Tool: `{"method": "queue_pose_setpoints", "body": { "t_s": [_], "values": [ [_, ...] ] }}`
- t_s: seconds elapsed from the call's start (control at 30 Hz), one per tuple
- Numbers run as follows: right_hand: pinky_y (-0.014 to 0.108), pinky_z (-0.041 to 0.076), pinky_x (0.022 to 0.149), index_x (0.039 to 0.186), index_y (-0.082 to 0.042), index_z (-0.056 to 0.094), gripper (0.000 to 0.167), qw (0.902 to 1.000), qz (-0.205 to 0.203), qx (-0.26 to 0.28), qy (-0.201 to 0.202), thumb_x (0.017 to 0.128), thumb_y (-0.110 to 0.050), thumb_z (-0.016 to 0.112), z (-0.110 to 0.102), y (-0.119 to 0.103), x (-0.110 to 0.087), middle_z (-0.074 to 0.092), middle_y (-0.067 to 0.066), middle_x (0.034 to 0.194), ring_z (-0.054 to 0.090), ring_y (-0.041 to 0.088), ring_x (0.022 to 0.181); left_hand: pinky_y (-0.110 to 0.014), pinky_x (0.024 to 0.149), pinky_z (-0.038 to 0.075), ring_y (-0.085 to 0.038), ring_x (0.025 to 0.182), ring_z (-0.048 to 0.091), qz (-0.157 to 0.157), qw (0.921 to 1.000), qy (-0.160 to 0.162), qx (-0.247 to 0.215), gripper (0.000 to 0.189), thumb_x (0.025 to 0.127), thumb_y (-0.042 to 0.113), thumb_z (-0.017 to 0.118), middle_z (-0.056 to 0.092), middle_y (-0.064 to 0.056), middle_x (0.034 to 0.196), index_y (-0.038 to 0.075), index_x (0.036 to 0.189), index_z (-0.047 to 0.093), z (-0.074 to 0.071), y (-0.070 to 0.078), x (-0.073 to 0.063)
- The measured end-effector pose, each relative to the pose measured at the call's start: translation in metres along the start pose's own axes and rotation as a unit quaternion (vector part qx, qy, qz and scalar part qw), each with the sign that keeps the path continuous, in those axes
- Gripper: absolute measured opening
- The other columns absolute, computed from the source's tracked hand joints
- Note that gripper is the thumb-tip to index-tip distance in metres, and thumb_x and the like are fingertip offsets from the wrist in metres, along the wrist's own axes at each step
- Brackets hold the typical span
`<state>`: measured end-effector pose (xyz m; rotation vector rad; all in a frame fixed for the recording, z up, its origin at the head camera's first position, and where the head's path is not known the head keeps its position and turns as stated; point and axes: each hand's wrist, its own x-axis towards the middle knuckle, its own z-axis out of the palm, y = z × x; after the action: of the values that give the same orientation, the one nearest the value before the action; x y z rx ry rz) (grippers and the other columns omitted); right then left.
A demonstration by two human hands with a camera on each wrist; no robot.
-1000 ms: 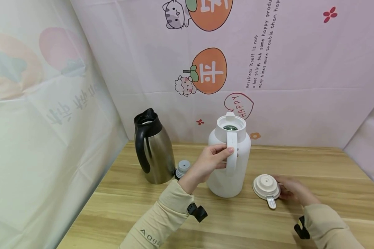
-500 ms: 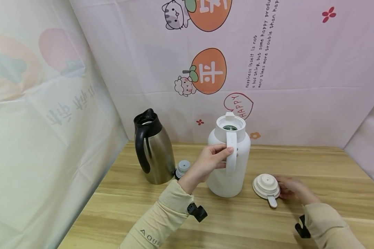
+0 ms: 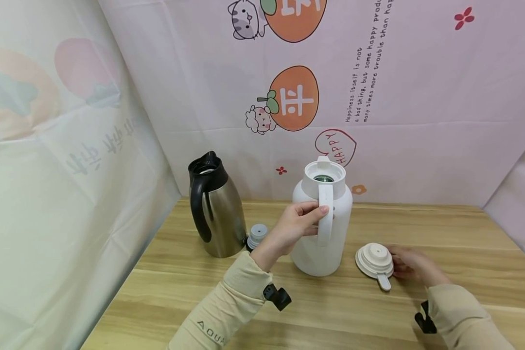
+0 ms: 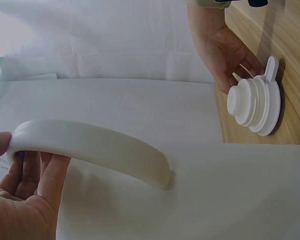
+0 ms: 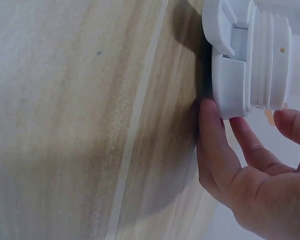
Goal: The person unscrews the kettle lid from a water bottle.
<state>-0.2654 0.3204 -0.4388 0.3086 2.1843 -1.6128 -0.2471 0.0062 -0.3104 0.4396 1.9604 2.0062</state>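
My left hand grips the handle of a white vacuum jug, thumb on the outer side and fingers curled through the loop. Upright on the table, the jug has its mouth uncovered, showing the shiny liner inside. To its right a white stopper lid lies with its stepped, threaded plug facing up and its tab toward the near right. My right hand is beside that lid, loosely bent fingertips at its rim and the thumb near the threaded part.
A steel vacuum jug with a black handle and uncovered mouth stands at the left. Beside its base sits a grey stopper, partly behind my left wrist. The wooden table meets a printed cloth backdrop behind.
The white stopper lid has turned slightly, its tab swinging a little to the right. Both hands and the two jugs stay almost where they were.
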Motion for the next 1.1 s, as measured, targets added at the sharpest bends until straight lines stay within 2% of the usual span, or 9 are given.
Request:
{"method": "queue_pose_setpoints", "body": {
  "t_s": [0.4, 0.47, 0.6, 0.7, 0.77, 0.83, 0.97, 1.03, 1.1],
  "values": [
    [0.023, 0.054, 0.071, 0.110, 0.004, 0.051, 0.040, 1.0000, 0.003, 0.003, 0.002, 0.099, -0.032, 0.041, -0.001, 0.000, 0.001, 0.055, -0.004, 0.082, 0.056, 0.005, 0.074, -0.036, 0.093, 0.054, -0.018, 0.109, 0.062, 0.012, 0.9999, 0.002, 0.000, 0.035, 0.098, 0.018, 0.054, 0.060, -0.018, 0.128, -0.002, 0.126, 0.059, 0.000, 0.000, 0.000],
    [0.023, 0.054, 0.071, 0.110, 0.005, 0.051, 0.041, 1.0000, -0.001, 0.007, -0.002, 0.098, -0.033, 0.043, -0.002, 0.003, 0.005, 0.055, -0.004, 0.082, 0.056, 0.005, 0.074, -0.035, 0.094, 0.053, -0.018, 0.110, 0.062, 0.017, 0.9999, 0.001, 0.003, 0.035, 0.098, 0.018, 0.054, 0.060, -0.018, 0.128, -0.003, 0.125, 0.059, -0.001, -0.001, 0.000],
    [0.021, 0.054, 0.070, 0.097, -0.006, 0.056, 0.029, 0.9995, 0.006, 0.026, -0.013, 0.097, -0.033, 0.045, -0.005, 0.008, 0.014, 0.055, -0.006, 0.078, 0.057, 0.003, 0.071, -0.034, 0.094, 0.053, -0.019, 0.112, 0.062, 0.020, 0.9997, 0.004, 0.013, 0.035, 0.098, 0.019, 0.055, 0.061, -0.017, 0.127, -0.002, 0.125, 0.060, -0.002, -0.002, 0.000],
    [0.021, 0.054, 0.070, 0.099, -0.005, 0.056, 0.030, 0.9996, 0.009, 0.024, -0.011, 0.099, -0.031, 0.042, -0.004, 0.007, 0.014, 0.055, -0.006, 0.078, 0.056, 0.003, 0.071, -0.034, 0.094, 0.053, -0.021, 0.113, 0.062, 0.021, 0.9996, 0.008, 0.019, 0.036, 0.098, 0.021, 0.055, 0.060, -0.018, 0.128, -0.002, 0.126, 0.059, -0.003, -0.002, 0.000],
    [0.021, 0.054, 0.070, 0.103, -0.003, 0.054, 0.033, 0.9998, 0.003, 0.017, -0.006, 0.100, -0.033, 0.040, -0.007, 0.019, 0.026, 0.056, -0.007, 0.079, 0.057, 0.003, 0.072, -0.033, 0.093, 0.054, -0.018, 0.105, 0.064, 0.025, 0.9994, 0.014, 0.021, 0.036, 0.098, 0.021, 0.054, 0.061, -0.019, 0.125, -0.003, 0.125, 0.059, -0.005, -0.003, 0.000],
    [0.022, 0.054, 0.071, 0.107, -0.001, 0.054, 0.037, 0.9999, 0.003, 0.016, 0.000, 0.100, -0.035, 0.040, -0.010, 0.027, 0.036, 0.058, -0.007, 0.081, 0.058, 0.004, 0.073, -0.033, 0.092, 0.054, -0.015, 0.097, 0.066, 0.032, 0.9991, 0.023, 0.018, 0.036, 0.098, 0.022, 0.054, 0.062, -0.022, 0.121, -0.004, 0.123, 0.060, -0.007, -0.004, 0.000],
    [0.023, 0.055, 0.070, 0.095, -0.014, 0.060, 0.026, 0.9989, 0.006, 0.046, -0.007, 0.098, -0.034, 0.042, -0.016, 0.035, 0.044, 0.060, -0.009, 0.079, 0.061, 0.004, 0.073, -0.033, 0.089, 0.056, -0.010, 0.085, 0.066, 0.044, 0.9971, 0.061, 0.001, 0.037, 0.099, 0.026, 0.052, 0.065, -0.024, 0.113, -0.004, 0.118, 0.062, -0.014, -0.007, 0.003],
    [0.023, 0.054, 0.069, 0.094, -0.012, 0.061, 0.028, 0.9984, 0.003, 0.055, -0.013, 0.099, -0.029, 0.039, -0.016, 0.027, 0.035, 0.060, -0.008, 0.077, 0.060, 0.005, 0.072, -0.031, 0.086, 0.057, -0.009, 0.082, 0.066, 0.048, 0.9948, 0.090, -0.009, 0.038, 0.099, 0.028, 0.051, 0.068, -0.020, 0.107, -0.005, 0.114, 0.063, -0.020, -0.009, 0.004],
    [0.024, 0.055, 0.068, 0.102, 0.003, 0.059, 0.037, 0.9987, 0.001, 0.050, -0.005, 0.098, -0.027, 0.037, -0.014, 0.015, 0.025, 0.058, -0.003, 0.080, 0.059, 0.006, 0.070, -0.027, 0.079, 0.058, -0.007, 0.077, 0.064, 0.053, 0.9911, 0.122, -0.014, 0.039, 0.099, 0.030, 0.051, 0.069, -0.014, 0.099, -0.004, 0.111, 0.064, -0.026, -0.010, 0.006]
  ]
}}
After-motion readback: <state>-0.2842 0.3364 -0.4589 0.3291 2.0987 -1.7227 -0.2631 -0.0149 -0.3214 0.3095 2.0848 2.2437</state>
